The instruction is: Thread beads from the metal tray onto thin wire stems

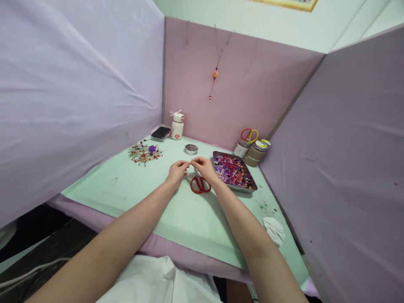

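Observation:
My left hand (pixel 178 170) and my right hand (pixel 203 166) meet over the middle of the table, fingertips nearly touching. Both are pinched on something small and thin between them; a bit of beadwork (pixel 186 172) shows just below my left fingers. Red-handled scissors (pixel 200 184) lie on the green tabletop below my right hand, their blades partly hidden. To the right sits a metal tray (pixel 247 190) of purple, red and orange beads (pixel 232 169). A small round dish (pixel 191 149) stands beyond my hands. At the left is a pile of beaded pieces (pixel 144 153) with a purple cluster.
At the back left are a phone (pixel 161 132) and a white bottle (pixel 177 125). Behind the tray stand a can (pixel 241 149) holding scissors and a jar (pixel 257 152). White gloves (pixel 274 231) lie at the right edge. A beaded string (pixel 215 75) hangs on the pink partition.

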### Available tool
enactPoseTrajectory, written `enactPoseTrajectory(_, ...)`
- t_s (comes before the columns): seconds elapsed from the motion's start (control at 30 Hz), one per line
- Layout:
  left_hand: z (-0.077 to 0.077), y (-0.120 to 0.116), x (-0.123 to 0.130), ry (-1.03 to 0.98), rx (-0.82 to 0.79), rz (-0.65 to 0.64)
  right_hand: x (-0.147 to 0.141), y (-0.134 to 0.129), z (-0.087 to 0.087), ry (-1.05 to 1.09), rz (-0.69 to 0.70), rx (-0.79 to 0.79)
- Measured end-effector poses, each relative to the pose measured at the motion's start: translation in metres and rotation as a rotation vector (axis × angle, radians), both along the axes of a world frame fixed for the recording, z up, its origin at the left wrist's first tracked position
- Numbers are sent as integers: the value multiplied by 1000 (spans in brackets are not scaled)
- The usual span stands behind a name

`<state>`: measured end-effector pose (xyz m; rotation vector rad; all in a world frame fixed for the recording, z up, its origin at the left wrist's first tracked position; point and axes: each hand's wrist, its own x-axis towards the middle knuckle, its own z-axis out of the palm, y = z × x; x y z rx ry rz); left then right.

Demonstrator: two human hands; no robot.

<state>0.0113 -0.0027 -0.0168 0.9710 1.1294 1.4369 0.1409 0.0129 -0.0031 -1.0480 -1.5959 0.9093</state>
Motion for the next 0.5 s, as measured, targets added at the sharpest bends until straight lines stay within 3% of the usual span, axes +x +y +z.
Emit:
enactPoseTrajectory(0.33,1,-2,2,-28,-1,-69,0,-2,0,146,13,-254)
enactPoseTrajectory(0.5,2,-4,2,-32,18,-83,-1,-4,2,317,44,-369)
